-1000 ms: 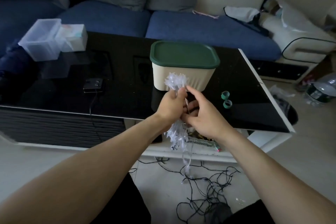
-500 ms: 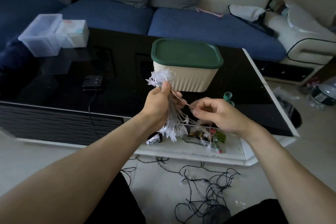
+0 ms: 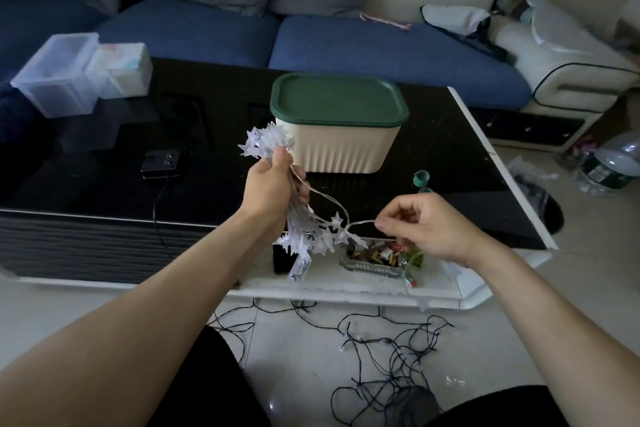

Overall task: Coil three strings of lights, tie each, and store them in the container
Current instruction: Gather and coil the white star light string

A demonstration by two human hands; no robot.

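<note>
In front of the tabletop (image 3: 214,163): a coil held in one hand, its loose wire drawn out by the other.

The left hand (image 3: 268,192) is closed around a bundled string of star lights (image 3: 304,230), stars fanning out above and below the fist. To its right, a little lower, the right hand (image 3: 420,227) pinches the string's free wire (image 3: 360,222) between thumb and fingertips, the other fingers curled. Just beyond the left hand stands the lidded container (image 3: 341,135). Below both hands a black string (image 3: 391,350) lies tangled on the floor.
</note>
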